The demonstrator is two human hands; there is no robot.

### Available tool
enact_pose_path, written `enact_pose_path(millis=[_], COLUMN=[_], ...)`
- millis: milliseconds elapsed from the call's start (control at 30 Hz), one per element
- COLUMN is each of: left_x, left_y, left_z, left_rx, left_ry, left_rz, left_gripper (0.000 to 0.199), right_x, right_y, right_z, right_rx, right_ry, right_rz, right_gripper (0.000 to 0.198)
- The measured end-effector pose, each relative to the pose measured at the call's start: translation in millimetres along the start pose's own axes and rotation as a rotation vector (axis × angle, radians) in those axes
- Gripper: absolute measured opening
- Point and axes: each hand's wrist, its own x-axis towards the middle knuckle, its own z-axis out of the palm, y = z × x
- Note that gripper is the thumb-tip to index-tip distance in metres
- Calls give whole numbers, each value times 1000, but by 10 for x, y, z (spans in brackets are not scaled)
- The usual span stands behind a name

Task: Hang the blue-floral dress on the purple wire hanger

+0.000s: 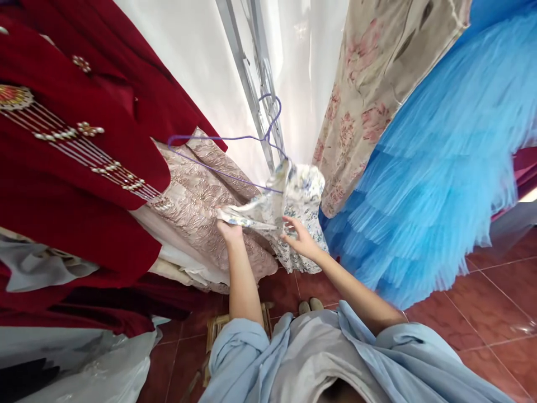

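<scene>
A white garment with a small blue floral print (308, 196) hangs partly on a purple wire hanger (218, 137). The hanger's hook is at a grey metal stand (247, 73), and its left arm is bare. My left hand (230, 228) is closed on the edge of the garment and stretches it out to the left. My right hand (301, 238) is at the middle of the garment, fingers apart, the fingertips at the cloth. Whether these fingertips pinch any fabric cannot be made out.
Dark red beaded garments (104, 112) and a pink brocade garment (201, 184) hang at the left. To the right are a beige floral garment (356, 112) and a blue tiered tulle dress (428, 168). A wooden piece (216, 336) stands on the red tiled floor (482, 313).
</scene>
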Motion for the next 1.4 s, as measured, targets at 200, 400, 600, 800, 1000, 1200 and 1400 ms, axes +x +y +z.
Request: enact_pose_path(millis=[200, 400, 600, 800, 1000, 1200, 1400], left_x=[-657, -924, -1215, -1407, -1377, -1209, -689], left_y=[-68, -111, -302, -524, -508, -84, 547], left_z=[593, 764, 607, 305, -83, -381, -241], left_rx=[302, 362, 185, 428, 507, 509, 196], left_ry=[-420, -588, -813, -831, -855, -649, -324], left_rz=[98, 9, -354, -440, -382, -298, -11], left_gripper=[21, 27, 66, 43, 41, 54, 27], right_x=[27, -27, -119, -203, -248, -386, -555], right_y=[27, -208, -447, -526, -632, -582, -383], right_z=[34, -549, -850, -1105, -1616, -1972, -2074], right_rx=[-31, -97, 190, 444, 449, 381, 346], right_ry=[-128, -345, -228, 157, 423, 526, 503], right_rz=[-9, 55, 148, 291, 268, 272, 346], right_gripper=[46, 38, 42, 44, 48, 38, 44])
